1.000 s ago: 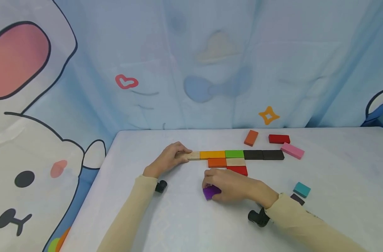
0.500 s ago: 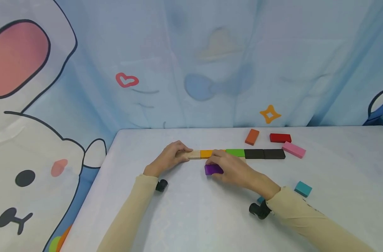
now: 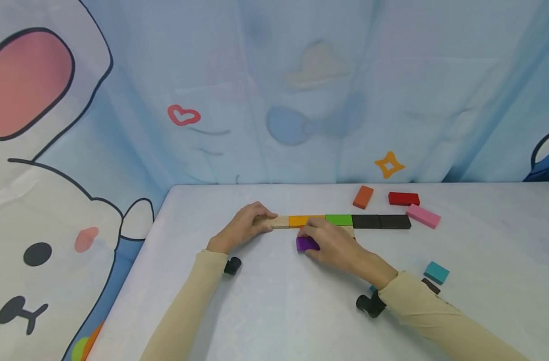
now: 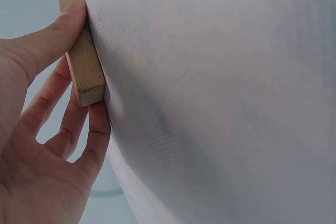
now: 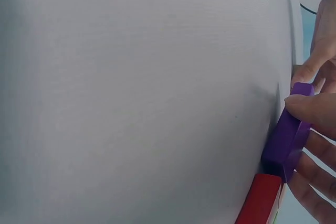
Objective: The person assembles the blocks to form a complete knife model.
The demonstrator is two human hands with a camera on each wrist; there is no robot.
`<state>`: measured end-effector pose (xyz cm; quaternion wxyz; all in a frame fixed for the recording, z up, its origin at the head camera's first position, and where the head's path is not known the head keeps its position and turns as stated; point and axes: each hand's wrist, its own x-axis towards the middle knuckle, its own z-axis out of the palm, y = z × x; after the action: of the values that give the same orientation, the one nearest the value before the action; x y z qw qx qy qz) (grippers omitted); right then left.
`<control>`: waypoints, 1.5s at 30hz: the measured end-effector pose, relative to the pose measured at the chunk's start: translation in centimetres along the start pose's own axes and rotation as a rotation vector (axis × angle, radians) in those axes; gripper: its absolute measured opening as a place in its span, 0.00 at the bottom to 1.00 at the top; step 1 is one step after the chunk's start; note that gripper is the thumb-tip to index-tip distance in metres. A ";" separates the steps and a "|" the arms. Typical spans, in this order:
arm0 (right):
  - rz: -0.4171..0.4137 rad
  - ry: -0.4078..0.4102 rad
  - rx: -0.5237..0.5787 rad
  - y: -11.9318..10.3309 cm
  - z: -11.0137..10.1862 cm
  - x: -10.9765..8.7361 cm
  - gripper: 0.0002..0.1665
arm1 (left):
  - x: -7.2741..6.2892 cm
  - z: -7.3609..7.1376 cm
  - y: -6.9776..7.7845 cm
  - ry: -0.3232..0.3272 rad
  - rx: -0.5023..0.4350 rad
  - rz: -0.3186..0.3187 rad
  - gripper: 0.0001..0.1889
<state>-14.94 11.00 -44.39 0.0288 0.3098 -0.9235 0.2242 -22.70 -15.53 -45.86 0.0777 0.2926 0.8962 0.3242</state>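
The right hand [image 3: 335, 245] pinches the purple block [image 3: 306, 244] by its long sides, probably for fine control with one end right by the red block [image 5: 260, 200], while the left hand [image 3: 243, 225] grips the pale block [image 4: 86, 72] ending the row [image 3: 338, 220], seemingly to steady it.

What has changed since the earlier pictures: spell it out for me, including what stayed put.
The right hand has carried the purple block away from the person, toward the long row of blocks; it is now close to the end of a red block. Nothing was newly gripped or let go. The left hand still holds the wooden block, and the pink block lies as before.
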 end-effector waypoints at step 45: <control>0.042 0.021 -0.065 0.9 -5.8 -3.4 0.21 | -0.1 0.1 -0.1 0.002 -0.031 -0.017 0.17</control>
<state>-13.21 16.04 -40.19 0.0437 0.2867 -0.9363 0.1979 -22.64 -15.62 -45.96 0.0841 0.2834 0.8936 0.3378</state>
